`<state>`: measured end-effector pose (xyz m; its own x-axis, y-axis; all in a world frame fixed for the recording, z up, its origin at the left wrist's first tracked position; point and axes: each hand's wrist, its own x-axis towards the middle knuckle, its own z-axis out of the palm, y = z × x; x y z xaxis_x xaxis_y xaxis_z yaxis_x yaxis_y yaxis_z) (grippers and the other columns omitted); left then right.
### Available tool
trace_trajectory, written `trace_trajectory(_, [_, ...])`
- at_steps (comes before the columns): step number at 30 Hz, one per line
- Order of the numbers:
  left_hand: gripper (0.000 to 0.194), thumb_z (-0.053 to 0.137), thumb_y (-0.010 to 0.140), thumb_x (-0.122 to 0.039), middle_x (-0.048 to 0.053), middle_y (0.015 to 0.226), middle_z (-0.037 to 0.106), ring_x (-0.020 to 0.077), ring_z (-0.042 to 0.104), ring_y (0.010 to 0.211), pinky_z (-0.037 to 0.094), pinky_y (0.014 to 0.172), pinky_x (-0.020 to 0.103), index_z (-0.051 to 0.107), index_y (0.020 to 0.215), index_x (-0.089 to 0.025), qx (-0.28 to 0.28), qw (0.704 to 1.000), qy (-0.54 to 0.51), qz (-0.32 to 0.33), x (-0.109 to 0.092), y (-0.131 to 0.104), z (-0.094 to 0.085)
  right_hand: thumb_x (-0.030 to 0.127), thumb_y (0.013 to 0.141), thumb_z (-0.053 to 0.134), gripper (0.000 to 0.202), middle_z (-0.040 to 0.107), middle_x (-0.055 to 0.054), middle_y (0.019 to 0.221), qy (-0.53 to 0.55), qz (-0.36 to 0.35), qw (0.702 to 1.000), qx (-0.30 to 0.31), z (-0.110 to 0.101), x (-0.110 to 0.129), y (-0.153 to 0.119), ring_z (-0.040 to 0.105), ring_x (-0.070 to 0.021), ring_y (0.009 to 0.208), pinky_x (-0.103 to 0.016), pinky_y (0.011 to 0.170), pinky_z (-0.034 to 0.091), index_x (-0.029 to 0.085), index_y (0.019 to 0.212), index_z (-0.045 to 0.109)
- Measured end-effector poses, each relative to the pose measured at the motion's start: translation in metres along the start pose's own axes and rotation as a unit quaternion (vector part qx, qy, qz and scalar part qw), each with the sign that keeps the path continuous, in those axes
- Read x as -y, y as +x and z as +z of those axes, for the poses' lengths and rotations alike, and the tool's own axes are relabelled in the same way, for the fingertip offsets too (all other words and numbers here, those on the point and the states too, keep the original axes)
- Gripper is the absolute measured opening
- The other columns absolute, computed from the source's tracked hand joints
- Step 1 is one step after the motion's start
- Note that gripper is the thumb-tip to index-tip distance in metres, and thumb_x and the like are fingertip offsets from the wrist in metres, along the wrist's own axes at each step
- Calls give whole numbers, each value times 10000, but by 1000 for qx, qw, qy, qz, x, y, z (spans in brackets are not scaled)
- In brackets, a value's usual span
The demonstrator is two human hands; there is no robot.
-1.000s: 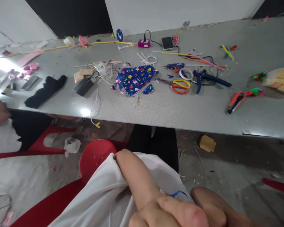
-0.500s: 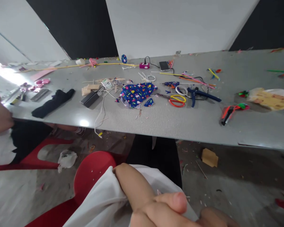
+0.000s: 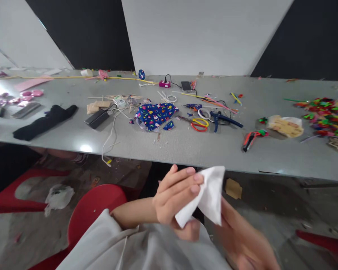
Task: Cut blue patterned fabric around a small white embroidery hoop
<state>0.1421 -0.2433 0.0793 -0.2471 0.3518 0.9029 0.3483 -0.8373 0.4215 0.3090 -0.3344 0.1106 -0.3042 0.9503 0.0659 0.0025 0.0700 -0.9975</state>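
Note:
In front of my lap, my left hand (image 3: pixel 176 197) holds a folded white tissue (image 3: pixel 212 195) between its straight fingers and the thumb below. Close behind the tissue's right edge is my right hand (image 3: pixel 238 232), smeared by motion; its fingers are mostly hidden, so I cannot tell whether it grips the tissue too. Beyond both hands, on the grey table (image 3: pixel 180 148), lies a piece of blue patterned cloth (image 3: pixel 154 116) with a small offcut (image 3: pixel 168 125) beside it. Scissors with red and yellow handles (image 3: pixel 199 125) rest right of the cloth.
A blue clamp-like tool (image 3: pixel 225 119), a hot glue gun (image 3: pixel 193 107) and a white ring (image 3: pixel 204 113) lie nearby. Further left are a black box with a cable (image 3: pixel 97 119) and black cloth (image 3: pixel 45 122). Colourful craft pieces (image 3: pixel 326 116) pile up at right. A red chair (image 3: pixel 95 202) stands beside me.
My hands have risen from the bottom edge to in front of my lap, and the white tissue has come into view. The camera has turned right; a person's arm at left has left the view.

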Motion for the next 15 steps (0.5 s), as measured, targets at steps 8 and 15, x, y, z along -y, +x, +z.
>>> trace_trajectory(8, [354,677,976,-142,124,1202,803,248,776,1122,658,1020,461,700,1329,-162,87,995,-14,53,44,-3,-16,252,1055,550,585,579,-69,1585,-52,-72,996,-27,11,-21,42,562,-311,1458,-517,1173,528,351,1626,472])
trace_trajectory(15, [255,704,934,-39,76,1006,825,214,786,904,675,821,374,770,1117,-204,114,959,-183,-185,41,1,-22,220,966,726,660,594,-126,1462,-333,-235,900,-155,11,-32,75,614,-310,1337,-478,1084,584,343,1584,531])
